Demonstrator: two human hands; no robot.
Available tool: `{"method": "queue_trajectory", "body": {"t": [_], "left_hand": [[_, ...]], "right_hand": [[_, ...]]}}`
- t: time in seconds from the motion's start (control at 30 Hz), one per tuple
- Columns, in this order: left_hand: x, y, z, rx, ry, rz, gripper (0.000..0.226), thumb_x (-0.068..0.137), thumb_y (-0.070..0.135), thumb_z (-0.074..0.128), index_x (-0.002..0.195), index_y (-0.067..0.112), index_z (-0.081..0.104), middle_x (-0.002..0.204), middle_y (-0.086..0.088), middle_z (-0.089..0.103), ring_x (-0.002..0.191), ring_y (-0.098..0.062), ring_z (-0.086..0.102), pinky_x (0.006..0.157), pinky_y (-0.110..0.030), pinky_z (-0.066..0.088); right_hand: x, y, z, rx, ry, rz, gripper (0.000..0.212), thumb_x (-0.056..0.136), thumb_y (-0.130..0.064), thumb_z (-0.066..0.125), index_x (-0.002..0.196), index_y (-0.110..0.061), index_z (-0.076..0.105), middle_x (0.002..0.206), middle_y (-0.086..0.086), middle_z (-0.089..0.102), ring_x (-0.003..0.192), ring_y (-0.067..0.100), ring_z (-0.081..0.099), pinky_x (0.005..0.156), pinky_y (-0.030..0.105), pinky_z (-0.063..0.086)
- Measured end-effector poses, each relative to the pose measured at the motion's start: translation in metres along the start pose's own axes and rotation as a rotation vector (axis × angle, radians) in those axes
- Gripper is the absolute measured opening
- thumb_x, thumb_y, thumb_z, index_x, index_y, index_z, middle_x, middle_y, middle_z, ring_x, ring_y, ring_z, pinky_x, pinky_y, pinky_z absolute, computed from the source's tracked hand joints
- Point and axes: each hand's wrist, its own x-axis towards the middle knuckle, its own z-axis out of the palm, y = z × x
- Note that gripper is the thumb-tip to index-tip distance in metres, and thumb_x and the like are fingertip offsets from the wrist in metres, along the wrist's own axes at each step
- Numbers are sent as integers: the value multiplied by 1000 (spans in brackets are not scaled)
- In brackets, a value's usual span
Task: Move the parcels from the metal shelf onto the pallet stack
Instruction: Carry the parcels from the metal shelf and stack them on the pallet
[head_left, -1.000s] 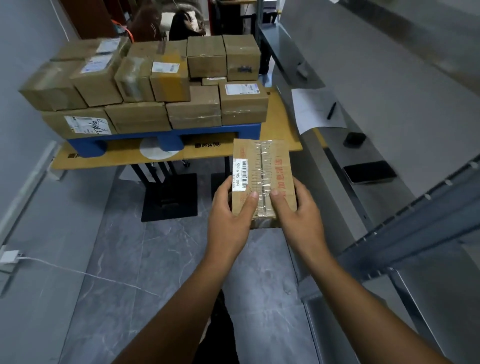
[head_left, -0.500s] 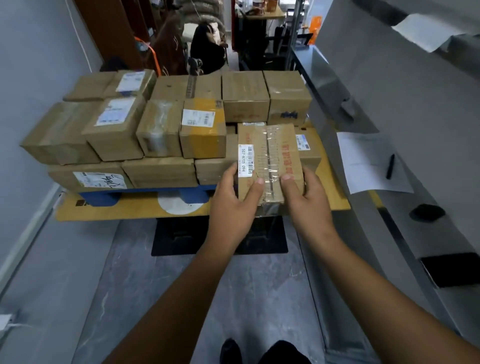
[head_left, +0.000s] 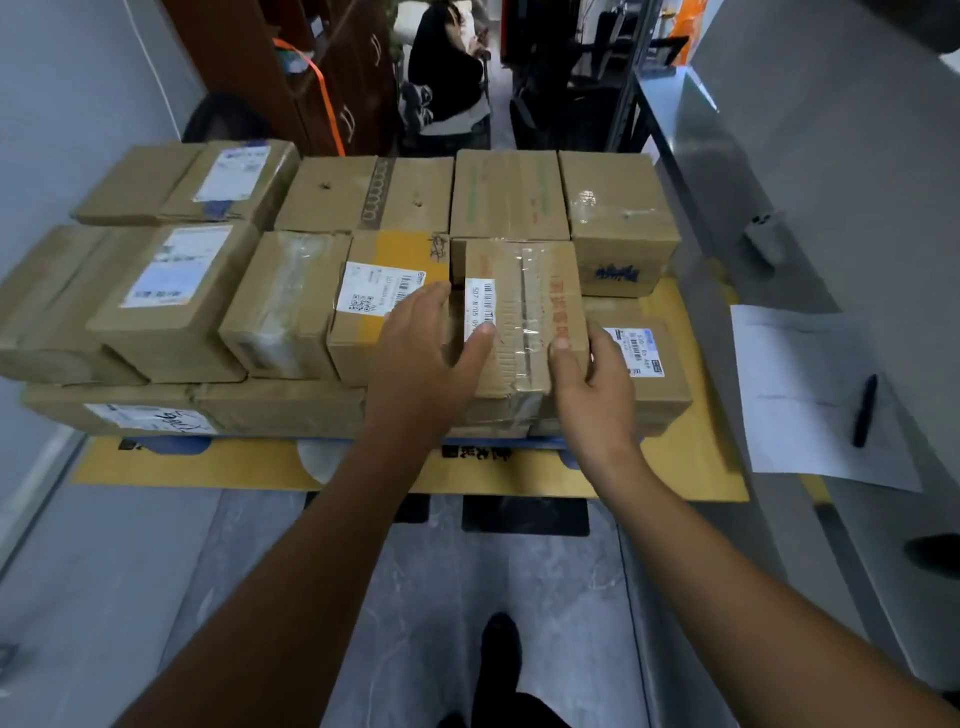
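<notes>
While the head view looks down over both forearms, the parcel (head_left: 524, 312) is held between the two hands at the front right of the pallet stack (head_left: 171, 306).

**Parcel**
- It is a brown carton sealed with clear tape along its top face.
- Red print runs along the right half, and a white barcode label (head_left: 485, 306) sits on the left half.
- It occupies a gap in the upper layer, just beside the yellow-banded box (head_left: 389, 291) on its left and directly in front of a plain carton in the back row.
- Whether its underside rests on the lower layer cannot be determined.

**Hands**
- Left hand (head_left: 421, 364): the thumb presses on the top face at the near edge of the barcode label. The fingers lie along the left side of the parcel, next to the yellow-banded box.
- Right hand (head_left: 597, 389): the thumb presses on the top face beside the red print. The fingers wrap around the near right corner and are mostly hidden.
- Both hands grip the parcel.

**Surroundings**
- The stack stands on a blue pallet (head_left: 176, 446), which rests on a yellow cardboard sheet (head_left: 691, 467).
- A lower-layer box with a white label (head_left: 670, 384) lies just right of the right hand.
- To the right, the metal shelf (head_left: 696, 156) carries a paper sheet (head_left: 800, 364) with a black pen (head_left: 865, 410) lying on it.
- One dark shoe (head_left: 498, 654) shows on the grey floor between the forearms.
</notes>
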Motion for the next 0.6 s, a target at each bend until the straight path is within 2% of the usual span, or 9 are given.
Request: {"method": "queue_trajectory", "body": {"t": [0.1, 0.17, 0.23, 0.33, 0.43, 0.53, 0.6], "left_hand": [[12, -5, 9, 68, -9, 10, 24, 98, 43, 62, 114, 24, 59, 109, 5, 67, 99, -8, 59, 87, -34, 54], [14, -6, 12, 118, -44, -3, 26, 100, 46, 57, 109, 22, 59, 99, 7, 63, 91, -13, 59, 81, -41, 54], [13, -9, 14, 174, -68, -11, 38, 100, 49, 55, 118, 15, 59, 107, 2, 63, 98, -18, 58, 88, -42, 50], [11, -9, 15, 198, -70, -29, 48, 98, 49, 58, 129, 12, 58, 121, -2, 63, 110, -18, 56, 99, -37, 46], [10, -7, 14, 193, -71, -50, 54, 96, 53, 54, 134, 15, 56, 130, -1, 62, 121, -17, 53, 106, -35, 41], [8, -9, 15, 199, -74, -43, 55, 97, 52, 57, 136, 13, 57, 136, -2, 61, 130, -19, 52, 111, -35, 36], [8, -10, 14, 202, -78, -28, 54, 97, 49, 61, 137, 12, 57, 137, -4, 61, 131, -21, 52, 112, -37, 37]], "right_hand": [[17, 2, 13, -6, 16, -16, 35, 108, -34, 52, 141, -28, 60, 129, -7, 61, 123, 11, 59, 108, 44, 50], [24, 3, 21, -28, 8, -13, 35, 108, -33, 52, 141, -28, 60, 128, -6, 61, 120, 11, 59, 107, 44, 49], [29, 5, 25, -51, -10, -4, 36, 108, -31, 51, 143, -26, 59, 129, -3, 63, 121, 14, 60, 107, 45, 49], [34, 8, 28, -67, -12, 33, 40, 109, -24, 48, 147, -22, 56, 134, -1, 64, 125, 17, 60, 109, 45, 49], [38, 9, 31, -100, 12, 32, 41, 109, -19, 46, 149, -20, 53, 137, -2, 61, 126, 14, 57, 110, 35, 47], [40, 8, 37, -142, 42, 12, 39, 110, -19, 45, 149, -18, 52, 140, -3, 57, 124, 6, 52, 103, 19, 40], [43, 8, 39, -148, 52, 14, 40, 110, -20, 45, 149, -19, 51, 139, -3, 56, 123, 6, 51, 105, 21, 41]]}}
